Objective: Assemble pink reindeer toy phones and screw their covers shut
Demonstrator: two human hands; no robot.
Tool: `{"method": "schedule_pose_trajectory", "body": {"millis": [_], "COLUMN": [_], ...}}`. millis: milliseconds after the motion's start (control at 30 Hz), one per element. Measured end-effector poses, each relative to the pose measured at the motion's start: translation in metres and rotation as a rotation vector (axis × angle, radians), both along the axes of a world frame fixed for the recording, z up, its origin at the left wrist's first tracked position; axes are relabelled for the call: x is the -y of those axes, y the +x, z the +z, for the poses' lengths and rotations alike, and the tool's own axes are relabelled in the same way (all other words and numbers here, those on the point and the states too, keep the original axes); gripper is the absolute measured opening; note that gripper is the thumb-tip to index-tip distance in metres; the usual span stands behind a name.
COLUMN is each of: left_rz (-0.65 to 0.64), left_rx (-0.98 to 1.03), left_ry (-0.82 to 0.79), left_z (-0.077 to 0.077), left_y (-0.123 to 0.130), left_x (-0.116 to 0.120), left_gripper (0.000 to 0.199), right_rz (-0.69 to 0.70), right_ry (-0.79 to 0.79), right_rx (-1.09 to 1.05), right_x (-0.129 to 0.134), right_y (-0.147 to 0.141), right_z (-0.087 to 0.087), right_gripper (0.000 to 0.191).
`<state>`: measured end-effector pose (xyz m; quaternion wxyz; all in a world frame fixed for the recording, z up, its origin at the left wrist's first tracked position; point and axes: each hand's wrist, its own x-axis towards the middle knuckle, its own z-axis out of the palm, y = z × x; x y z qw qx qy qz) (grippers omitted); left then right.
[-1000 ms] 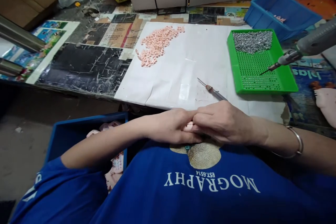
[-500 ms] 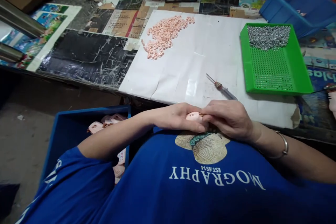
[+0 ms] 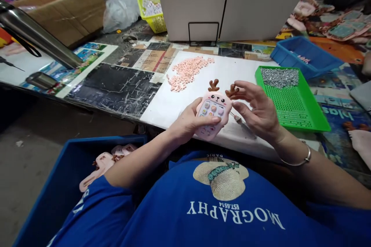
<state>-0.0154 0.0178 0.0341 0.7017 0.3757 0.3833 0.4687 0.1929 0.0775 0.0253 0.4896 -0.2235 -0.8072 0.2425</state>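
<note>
A pale pink toy phone (image 3: 213, 108) with a deer face, brown antlers and several round printed buttons is tilted up towards me. My left hand (image 3: 193, 121) is closed around its left side and lower part, the thumb lying across the buttons. Curled at the upper right corner, my right hand (image 3: 256, 108) has thumb and fingertips on the right antler (image 3: 232, 91). Just beyond the phone, a screwdriver (image 3: 238, 119) with a clear handle lies on the white board (image 3: 158, 104), partly hidden by the phone and my right hand.
Small pink ring-like pieces (image 3: 187, 71) are heaped on the board. A green tray (image 3: 314, 117) holds silver screws, with a blue bin (image 3: 307, 56) behind it. More pink toy parts lie in a blue crate (image 3: 65, 162) at my left. Behind stand a yellow basket (image 3: 158, 23) and large carton (image 3: 199, 15).
The toy phone has come up and away from my shirt, its face and antlers now showing. My right hand has shifted to its upper corner. The view has tilted up.
</note>
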Motion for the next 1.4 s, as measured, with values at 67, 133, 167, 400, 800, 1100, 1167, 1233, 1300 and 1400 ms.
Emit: {"method": "schedule_pose_trajectory", "body": {"millis": [67, 133, 167, 400, 800, 1100, 1167, 1233, 1300, 1400], "left_rz": [0.038, 0.045, 0.044, -0.01, -0.047, -0.126, -0.136, -0.161, -0.19, -0.208], "left_rx": [-0.002, 0.001, -0.009, -0.037, 0.048, 0.176, 0.176, 0.164, 0.139, 0.028], "left_ry": [0.045, 0.063, 0.064, 0.091, 0.124, 0.3, 0.314, 0.336, 0.382, 0.514], "left_z": [-0.001, -0.002, -0.003, -0.009, -0.023, -0.029, -0.033, -0.037, -0.041, -0.042], "left_y": [0.005, 0.01, 0.013, 0.04, 0.033, 0.034, 0.033, 0.033, 0.032, 0.028], "left_x": [-0.018, -0.039, -0.05, -0.095, -0.094, -0.096, -0.099, -0.102, -0.105, -0.11], "left_gripper": [0.057, 0.054, 0.054, 0.055, 0.044, 0.042, 0.042, 0.044, 0.044, 0.036], "right_rz": [0.034, 0.024, 0.004, -0.176, -0.117, -0.1, -0.093, -0.106, -0.161, -0.263], "right_ry": [-0.199, -0.279, -0.29, -0.342, -0.506, -0.597, -0.576, -0.54, -0.471, -0.324], "right_rx": [-0.021, -0.045, -0.059, -0.132, -0.134, -0.307, -0.302, -0.285, -0.236, -0.147], "right_x": [-0.008, -0.016, -0.019, -0.03, -0.025, -0.018, -0.02, -0.022, -0.023, -0.023], "right_y": [-0.006, -0.009, -0.009, 0.006, -0.002, -0.005, -0.004, -0.003, -0.001, 0.003], "right_z": [-0.003, -0.007, -0.009, -0.026, -0.026, -0.02, -0.022, -0.023, -0.022, -0.017], "right_gripper": [0.051, 0.053, 0.054, 0.063, 0.074, 0.077, 0.079, 0.07, 0.051, 0.033]}}
